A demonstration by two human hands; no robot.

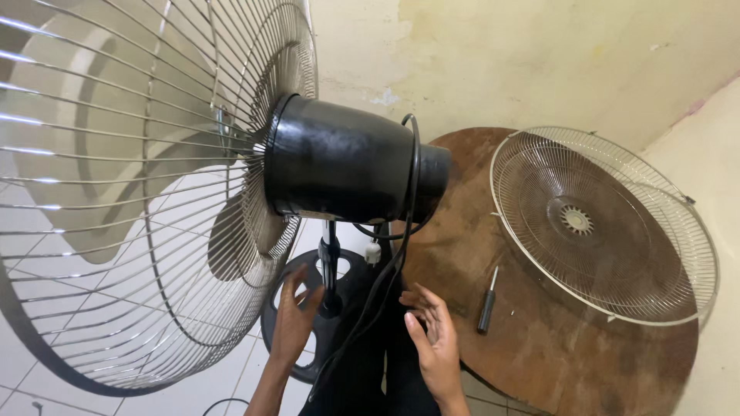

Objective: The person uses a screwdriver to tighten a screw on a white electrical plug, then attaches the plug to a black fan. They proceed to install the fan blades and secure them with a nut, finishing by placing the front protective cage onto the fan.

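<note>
Steadying the thin black metal fan pole (330, 266) under the black motor housing (347, 166), your left hand (295, 320) grip wraps loosely around it, right hand (433, 339) released beside the black cord (385, 277); next likely needs a firmer hold.

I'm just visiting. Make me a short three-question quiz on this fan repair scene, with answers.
1. True or false: the screwdriver lies on the round wooden table.
2. What leans against the wall on that table? A) wire fan guard B) bucket C) broom
3. Which hand is closer to the fan's pole?

Key:
1. True.
2. A, the wire fan guard.
3. The left hand; the right hand is open, holding nothing.
</note>
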